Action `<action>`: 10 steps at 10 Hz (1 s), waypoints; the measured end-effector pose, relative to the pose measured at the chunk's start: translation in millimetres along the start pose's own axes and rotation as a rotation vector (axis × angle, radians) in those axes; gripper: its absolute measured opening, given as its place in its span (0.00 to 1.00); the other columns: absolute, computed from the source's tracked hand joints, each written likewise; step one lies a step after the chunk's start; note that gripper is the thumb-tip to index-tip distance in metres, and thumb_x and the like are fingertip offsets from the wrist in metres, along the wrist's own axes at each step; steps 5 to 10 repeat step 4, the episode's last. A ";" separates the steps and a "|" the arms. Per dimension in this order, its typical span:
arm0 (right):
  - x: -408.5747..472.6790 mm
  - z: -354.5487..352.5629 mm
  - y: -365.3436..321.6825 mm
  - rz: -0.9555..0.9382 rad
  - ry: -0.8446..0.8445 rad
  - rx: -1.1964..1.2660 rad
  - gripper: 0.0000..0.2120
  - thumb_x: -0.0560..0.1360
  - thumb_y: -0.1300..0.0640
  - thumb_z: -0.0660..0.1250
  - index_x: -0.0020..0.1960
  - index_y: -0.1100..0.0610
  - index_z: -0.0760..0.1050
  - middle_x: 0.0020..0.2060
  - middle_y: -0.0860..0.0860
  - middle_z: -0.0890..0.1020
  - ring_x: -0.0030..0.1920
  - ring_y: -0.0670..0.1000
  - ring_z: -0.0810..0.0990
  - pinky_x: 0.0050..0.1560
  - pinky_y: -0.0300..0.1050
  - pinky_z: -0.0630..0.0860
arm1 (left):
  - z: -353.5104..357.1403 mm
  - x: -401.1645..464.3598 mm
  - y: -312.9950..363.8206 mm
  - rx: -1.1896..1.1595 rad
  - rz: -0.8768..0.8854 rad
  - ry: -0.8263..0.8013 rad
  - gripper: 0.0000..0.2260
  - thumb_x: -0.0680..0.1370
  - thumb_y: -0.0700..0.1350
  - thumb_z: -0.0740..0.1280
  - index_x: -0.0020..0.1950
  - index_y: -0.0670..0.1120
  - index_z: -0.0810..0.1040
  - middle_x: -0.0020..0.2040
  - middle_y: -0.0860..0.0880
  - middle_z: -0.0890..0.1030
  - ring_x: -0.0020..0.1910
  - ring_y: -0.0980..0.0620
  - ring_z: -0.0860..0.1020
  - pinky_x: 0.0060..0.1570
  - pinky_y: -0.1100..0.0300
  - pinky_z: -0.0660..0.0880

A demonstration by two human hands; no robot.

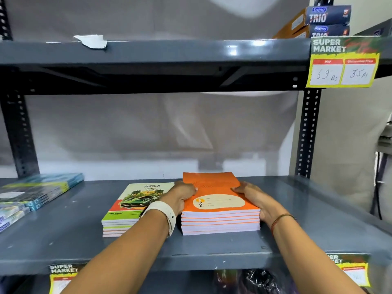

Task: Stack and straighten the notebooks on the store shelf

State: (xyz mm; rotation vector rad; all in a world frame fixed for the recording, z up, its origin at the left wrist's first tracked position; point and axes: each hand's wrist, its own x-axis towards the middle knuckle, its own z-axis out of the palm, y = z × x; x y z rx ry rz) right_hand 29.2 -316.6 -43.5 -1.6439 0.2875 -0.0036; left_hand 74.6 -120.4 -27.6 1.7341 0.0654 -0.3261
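A stack of orange notebooks (pixel 218 200) lies on the grey metal shelf (pixel 212 249), right of centre. My left hand (pixel 181 197) presses against the stack's left side, thumb on the top cover. My right hand (pixel 254 198) grips the right side, fingers on the top cover. Just left of it sits a lower stack of notebooks with a green car on the cover (pixel 135 205), partly hidden behind my left wrist. The orange stack's edges look nearly flush.
Blue and green notebooks (pixel 36 192) lie askew at the shelf's far left. An upper shelf (pixel 148 54) hangs overhead with blue boxes (pixel 326 18) at its right end. Price tags (pixel 341 64) hang from the shelf edges. Perforated uprights (pixel 307 132) stand at both sides.
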 end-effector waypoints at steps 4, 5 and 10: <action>-44.9 39.9 -28.2 -0.383 0.393 -1.279 0.34 0.78 0.54 0.58 0.78 0.61 0.48 0.78 0.58 0.55 0.78 0.55 0.54 0.76 0.51 0.56 | 3.6 -47.8 -16.0 0.549 0.368 0.192 0.29 0.77 0.37 0.59 0.78 0.37 0.53 0.77 0.39 0.59 0.76 0.42 0.61 0.73 0.54 0.62; -44.9 39.9 -28.2 -0.383 0.393 -1.279 0.34 0.78 0.54 0.58 0.78 0.61 0.48 0.78 0.58 0.55 0.78 0.55 0.54 0.76 0.51 0.56 | 3.6 -47.8 -16.0 0.549 0.368 0.192 0.29 0.77 0.37 0.59 0.78 0.37 0.53 0.77 0.39 0.59 0.76 0.42 0.61 0.73 0.54 0.62; -44.9 39.9 -28.2 -0.383 0.393 -1.279 0.34 0.78 0.54 0.58 0.78 0.61 0.48 0.78 0.58 0.55 0.78 0.55 0.54 0.76 0.51 0.56 | 3.6 -47.8 -16.0 0.549 0.368 0.192 0.29 0.77 0.37 0.59 0.78 0.37 0.53 0.77 0.39 0.59 0.76 0.42 0.61 0.73 0.54 0.62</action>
